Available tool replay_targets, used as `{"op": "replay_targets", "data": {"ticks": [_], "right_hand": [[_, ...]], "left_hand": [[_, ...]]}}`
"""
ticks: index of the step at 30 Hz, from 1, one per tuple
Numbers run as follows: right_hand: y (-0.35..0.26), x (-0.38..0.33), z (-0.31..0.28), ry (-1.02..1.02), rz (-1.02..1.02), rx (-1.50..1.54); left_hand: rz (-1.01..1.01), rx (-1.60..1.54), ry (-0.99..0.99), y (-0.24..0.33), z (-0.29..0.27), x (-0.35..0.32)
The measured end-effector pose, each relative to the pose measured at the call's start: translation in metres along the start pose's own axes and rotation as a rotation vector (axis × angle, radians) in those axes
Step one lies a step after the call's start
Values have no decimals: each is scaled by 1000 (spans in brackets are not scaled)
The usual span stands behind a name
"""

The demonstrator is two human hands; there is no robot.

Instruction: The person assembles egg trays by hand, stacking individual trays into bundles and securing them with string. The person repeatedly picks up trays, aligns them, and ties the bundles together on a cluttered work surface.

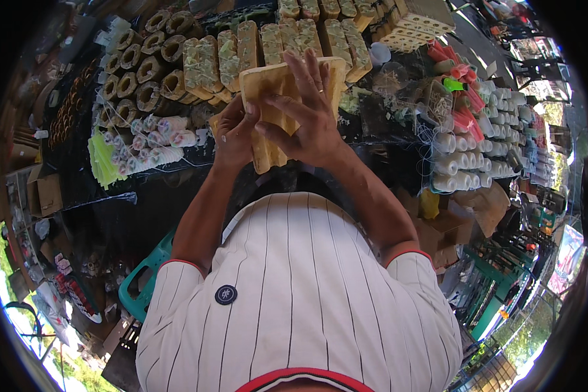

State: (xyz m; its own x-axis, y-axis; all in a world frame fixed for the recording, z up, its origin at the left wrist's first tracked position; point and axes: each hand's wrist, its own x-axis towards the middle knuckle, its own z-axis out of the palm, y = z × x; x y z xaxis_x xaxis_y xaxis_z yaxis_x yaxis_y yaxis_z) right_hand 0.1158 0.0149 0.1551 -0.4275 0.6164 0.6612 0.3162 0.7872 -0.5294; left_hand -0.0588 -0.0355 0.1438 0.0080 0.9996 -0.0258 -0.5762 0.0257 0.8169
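Observation:
In front of my chest, a pale yellow-brown block-like piece (268,79) is tilted toward me. It looks wooden or cardboard-like, with an uneven face; I cannot make out its exact kind. My left hand (234,136) is closed on its left edge, the thumb on the near face. Across that face lies my right hand (309,127), its fingers spread and several of them touching the surface. Just beyond stand upright brown blocks (247,49) with greenish, flecked tops, partly hidden by the piece and my right fingers.
Hollow brown tubes (148,97) are stacked at the left, near white-and-pink rolls (168,134) and bright green strips (104,160). White rolls (447,163) and pink-red pieces (467,123) crowd the right. A teal plastic chair (137,295) stands at lower left, cardboard boxes (449,225) at right.

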Motion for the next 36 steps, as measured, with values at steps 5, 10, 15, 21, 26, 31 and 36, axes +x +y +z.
{"op": "replay_targets", "data": {"ticks": [5,10,15,21,26,31,36], "right_hand": [[-35,8,5,-133,49,-97],[-32,-66,-2,-550,-84,-52],[-18,-11,-40,-123,313,12],[51,42,-26,219,721,839],[46,27,-12,282,781,1147],[44,9,6,482,837,1175],[44,-4,12,552,880,1174]], "left_hand": [[66,93,-20,12,-20,-2],[106,-9,159,18,-44,4],[153,36,124,39,-61,10],[79,-124,70,34,-50,9],[-9,-132,31,24,-53,2],[12,-43,30,15,-63,1],[-11,42,-28,19,-65,5]]}}
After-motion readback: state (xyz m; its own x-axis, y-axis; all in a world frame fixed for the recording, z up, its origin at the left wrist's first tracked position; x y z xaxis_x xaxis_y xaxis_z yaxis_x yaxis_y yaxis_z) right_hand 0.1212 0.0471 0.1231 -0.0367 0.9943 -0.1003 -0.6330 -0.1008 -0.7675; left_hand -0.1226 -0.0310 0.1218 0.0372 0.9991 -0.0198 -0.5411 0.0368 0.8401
